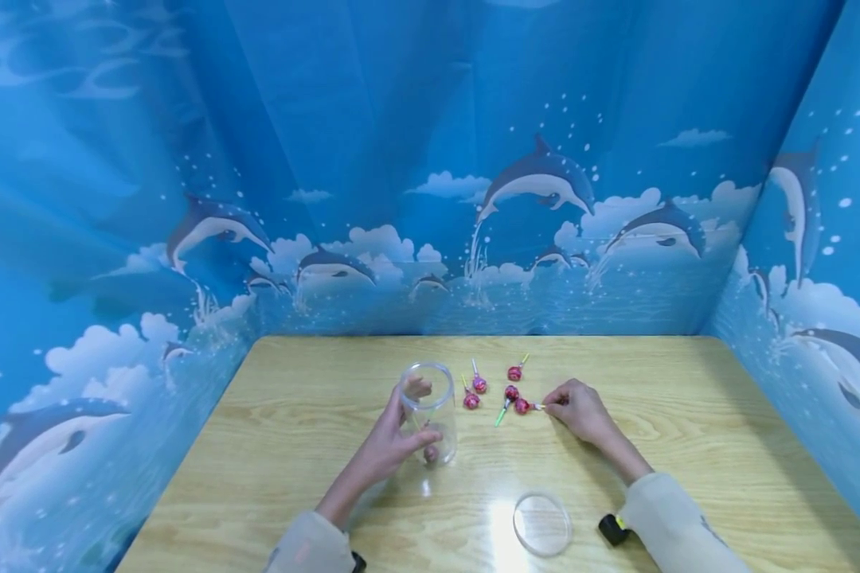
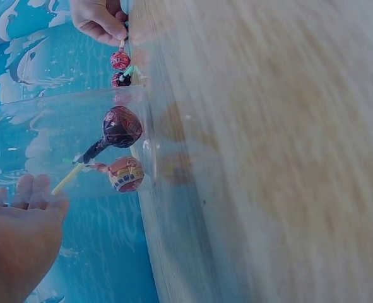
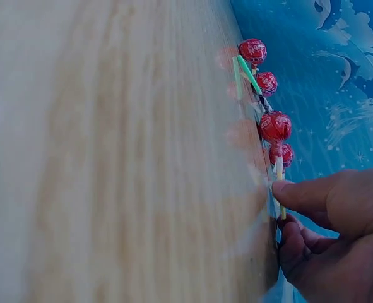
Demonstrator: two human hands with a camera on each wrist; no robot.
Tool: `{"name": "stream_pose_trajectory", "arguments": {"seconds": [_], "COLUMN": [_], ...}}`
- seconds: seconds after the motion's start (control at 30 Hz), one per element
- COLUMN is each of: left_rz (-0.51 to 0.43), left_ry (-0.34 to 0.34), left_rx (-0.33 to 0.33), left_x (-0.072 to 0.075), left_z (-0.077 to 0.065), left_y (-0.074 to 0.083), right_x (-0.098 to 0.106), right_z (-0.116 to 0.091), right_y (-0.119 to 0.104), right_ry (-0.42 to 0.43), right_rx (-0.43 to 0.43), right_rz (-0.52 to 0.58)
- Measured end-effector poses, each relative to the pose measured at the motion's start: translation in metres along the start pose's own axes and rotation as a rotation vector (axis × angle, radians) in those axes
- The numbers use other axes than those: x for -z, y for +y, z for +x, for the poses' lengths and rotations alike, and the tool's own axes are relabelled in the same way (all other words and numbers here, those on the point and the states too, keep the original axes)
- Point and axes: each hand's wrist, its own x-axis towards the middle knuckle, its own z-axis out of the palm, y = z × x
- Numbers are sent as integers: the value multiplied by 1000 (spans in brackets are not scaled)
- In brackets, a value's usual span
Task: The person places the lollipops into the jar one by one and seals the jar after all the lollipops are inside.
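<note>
Fingers (image 3: 303, 194) of the right hand (image 1: 579, 410) pinch the pale stick of a red lollipop (image 1: 521, 406), narrowed on it with the thumb on one side; its round head points away from the hand, toward the left. Whether that head touches the bench (image 1: 294, 446) I cannot tell. Just beside it lies a lollipop with a green stick (image 1: 512, 392), the stick slanting toward the person. A lollipop with a yellow stick (image 1: 514, 372) lies farther back, and two more lollipops (image 1: 471, 400) lie near each other to the left, closer to the jar (image 1: 428, 408).

The left hand (image 1: 394, 438) holds this clear jar, its thumb on the near side and other fingers round toward the far side. The jar's mouth faces up, uncovered. Through its wall the left wrist view shows a dark-wrapped lollipop (image 2: 122, 126) and a reddish one (image 2: 126, 174), heads down near the base.

Nearer the person, a clear round disc (image 1: 545, 555) lies on the bench, well apart from the lollipops. Light sleeves (image 1: 674, 509) cover both forearms, and a blue dolphin backdrop (image 1: 373, 143) stands behind.
</note>
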Motion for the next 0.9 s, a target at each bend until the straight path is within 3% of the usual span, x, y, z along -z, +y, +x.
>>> {"name": "stream_pose_trajectory", "arguments": {"seconds": [0.1, 0.27, 0.47, 0.6, 0.77, 0.9], "left_rz": [-3, -9, -9, 1, -7, -11], "left_ry": [1, 5, -1, -5, 0, 1], "left_rx": [0, -3, -10, -15, -1, 4], "left_x": [0, 0, 1, 0, 0, -1], "left_z": [0, -1, 0, 1, 1, 0], "left_y": [0, 0, -1, -1, -1, 1], "right_x": [3, 12, 25, 32, 38, 42], "right_z": [-2, -7, -18, -24, -30, -35], "right_y": [2, 6, 4, -5, -18, -30], "right_ry": [-24, -44, -42, -37, -51, -51], "right_rx": [-62, -209, -272, -285, -234, -185], "right_rz": [94, 354, 505, 613, 749, 798]}}
